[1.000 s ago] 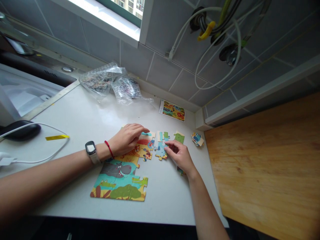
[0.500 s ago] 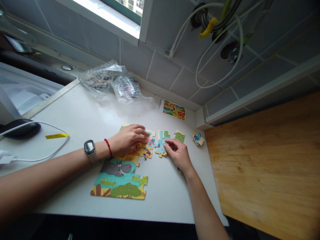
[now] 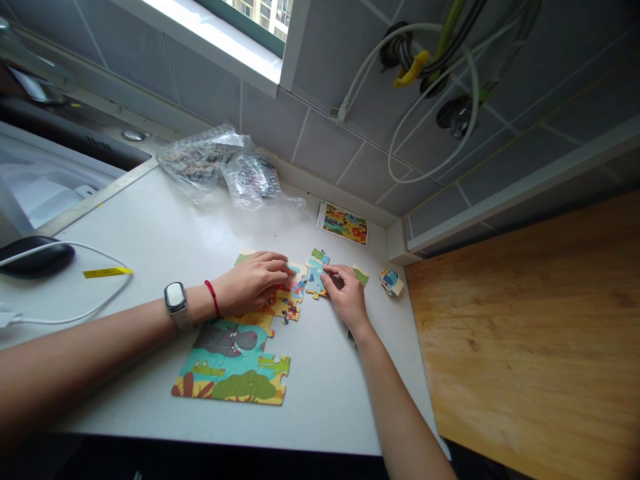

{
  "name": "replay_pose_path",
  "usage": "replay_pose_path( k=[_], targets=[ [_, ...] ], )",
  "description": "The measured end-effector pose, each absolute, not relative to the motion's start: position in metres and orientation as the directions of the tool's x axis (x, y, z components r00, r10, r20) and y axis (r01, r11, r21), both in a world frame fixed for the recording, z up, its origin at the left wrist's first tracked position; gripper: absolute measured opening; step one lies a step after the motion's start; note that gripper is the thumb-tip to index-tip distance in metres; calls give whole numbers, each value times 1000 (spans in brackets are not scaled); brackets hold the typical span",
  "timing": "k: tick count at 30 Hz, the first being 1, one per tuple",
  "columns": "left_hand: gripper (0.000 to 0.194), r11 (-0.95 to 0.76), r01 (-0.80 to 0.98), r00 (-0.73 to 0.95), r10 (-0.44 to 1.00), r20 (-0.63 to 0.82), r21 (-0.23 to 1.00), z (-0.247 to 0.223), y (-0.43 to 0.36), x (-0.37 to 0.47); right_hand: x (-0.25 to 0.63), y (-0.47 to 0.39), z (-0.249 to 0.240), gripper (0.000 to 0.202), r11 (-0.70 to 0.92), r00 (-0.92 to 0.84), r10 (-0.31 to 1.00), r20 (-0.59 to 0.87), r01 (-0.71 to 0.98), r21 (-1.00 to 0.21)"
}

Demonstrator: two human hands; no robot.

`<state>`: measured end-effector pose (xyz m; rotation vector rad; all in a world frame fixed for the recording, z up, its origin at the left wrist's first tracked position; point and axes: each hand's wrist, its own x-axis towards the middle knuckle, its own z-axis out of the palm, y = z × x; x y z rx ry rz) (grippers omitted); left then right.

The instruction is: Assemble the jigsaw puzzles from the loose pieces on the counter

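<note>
Two hands on one jigsaw. Nearest: puzzle block [image 3: 230, 367], lower middle of frame, flat on the white counter [image 3: 325, 393], hippo and crocodiles facing up, right edge stepped with unfilled tabs and sockets

Left hand [image 3: 257, 280], centre of frame, palm down over the upper part of the block. Fingers together, loosely curved, not pinched on anything, apparently steadying it

Right hand [image 3: 347, 297], just right of centre: thumb and forefinger nearly together at the right edge of the joined pieces [image 3: 315, 280], light pinch as far as I can read it. Another piece edge pokes out under that wrist, too hidden to identify

Change: joined pieces slid up the frame and a little left over the last half second, gap to the block now all but gone. They look in line with the block's upper right edge. Reads as a fit being tried; can't tell if the tabs are seated

Beyond the right hand: green piece [image 3: 361, 275], partly covered, then a small pile of loose pieces [image 3: 392, 283] by the wooden board [image 3: 525, 320]

Farther: picture card [image 3: 343, 223] near the wall, plastic bags [image 3: 200, 160] upper left of centre
</note>
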<state>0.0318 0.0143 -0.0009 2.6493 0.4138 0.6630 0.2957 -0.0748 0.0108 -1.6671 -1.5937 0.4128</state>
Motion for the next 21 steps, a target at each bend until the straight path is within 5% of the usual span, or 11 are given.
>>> replay_pose_path(
  k=[12, 21],
  targets=[
    [28, -903, 199, 846, 354, 398, 381, -2, 11, 34, 291, -76, 10, 15, 62, 189, 942, 278, 714, -697],
    [25, -905, 214, 838, 363, 407, 366, 0, 10, 34, 314, -90, 31, 17, -20, 112, 992, 56, 584, -812]
  ],
)
